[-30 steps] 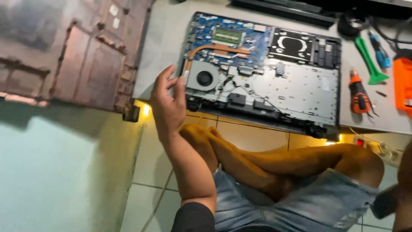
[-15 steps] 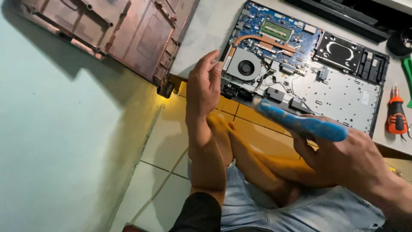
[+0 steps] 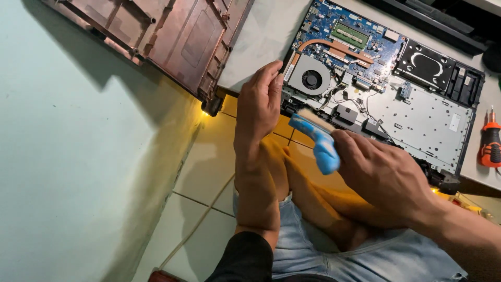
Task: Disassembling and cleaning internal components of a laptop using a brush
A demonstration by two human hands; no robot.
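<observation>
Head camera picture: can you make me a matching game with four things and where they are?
Things:
1. brush
2. fan
3. screwdriver
4. removed cover

Places:
A. far right on the table
B. in the right hand
C. top left, off the laptop
D. inside the laptop, beside the left hand

Pairs: 1-B, 2-D, 3-A, 4-C

You sit cross-legged on a tiled floor (image 3: 209,172) in a makeshift home repair corner. An opened laptop (image 3: 396,99), its removed cover (image 3: 172,36) and a screwdriver (image 3: 490,143) crowd the low table (image 3: 261,42).
</observation>
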